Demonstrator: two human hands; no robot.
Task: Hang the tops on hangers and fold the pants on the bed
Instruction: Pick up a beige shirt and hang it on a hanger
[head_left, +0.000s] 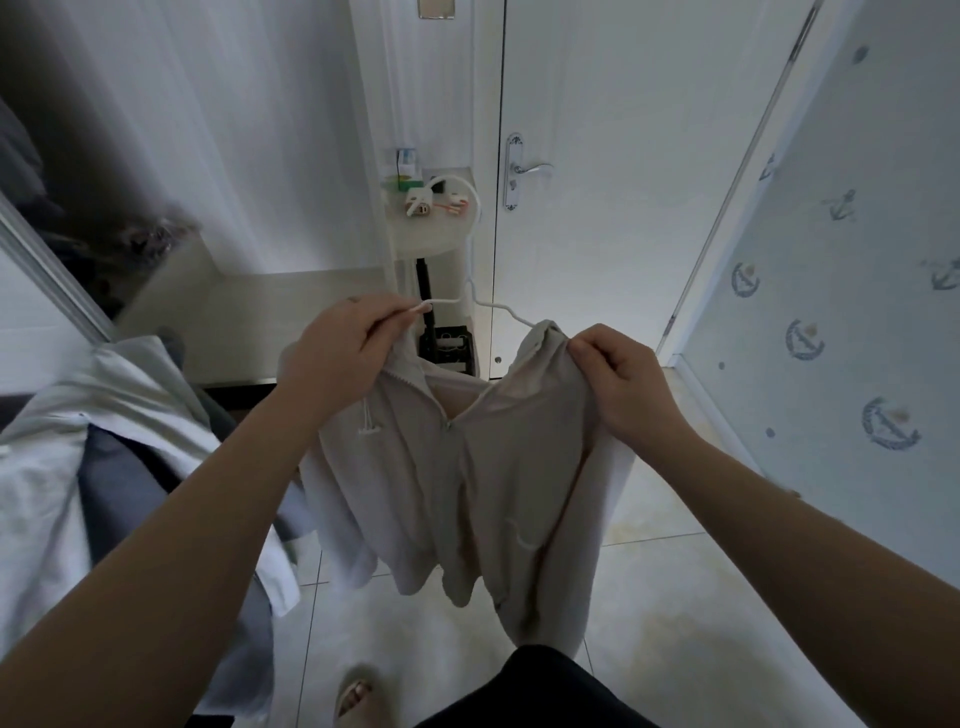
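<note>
Beige zip top (467, 467) hangs in mid-air in front of you, above the tiled floor (675, 597), with one arm of a white hanger (488, 306) tucked into its shoulder. Your left hand (337, 353) pinches the hanger's bare end. Your right hand (618, 379) bunches that shoulder in curled fingers. Behind stand a cluttered corner shelf (436, 228) and a closed white door (623, 156). Heaped clothes (78, 441) lie at your left, and anchor-print wallpaper (831, 312) is on your right.

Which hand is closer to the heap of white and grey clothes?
Left. The left hand, pinching a white wire hanger, is just right of the heap of white and grey clothes; the right hand, gripping the beige zip-up top, is farther right.
</note>
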